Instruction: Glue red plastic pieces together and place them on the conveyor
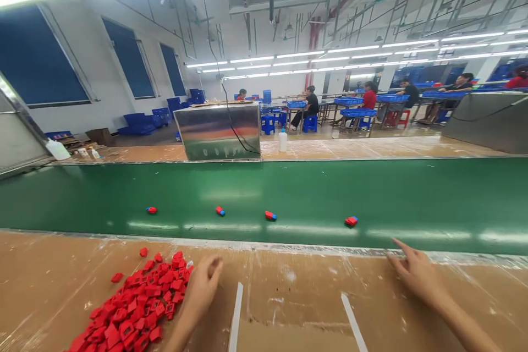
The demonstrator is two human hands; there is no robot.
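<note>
- At the line, seen from my remote desk: the left hand (204,286) sits curled at the right fringe of the heap of red pieces (136,313) on the taped cardboard bench (297,297). Its fingers are folded in, and I cannot tell whether a piece lies inside them.
- The right hand (416,272) lies spread and empty on the bench, just short of the green conveyor belt (289,187), with its forefinger pointing at the belt.
- Four red-and-blue pieces lie in a loose row on the belt. The rightmost piece (351,221) is near that forefinger but apart from it.
- Behind the belt stand a steel box (218,131) and a white bottle (282,140).
- My reading: the work stands between belt and heap, with the right hand free and the left at the supply.
- By my judgement, the next move calls for a clean pinch of a single piece from the tangled heap without scattering its neighbours. The free hand would need to come in close enough to share the handling.
</note>
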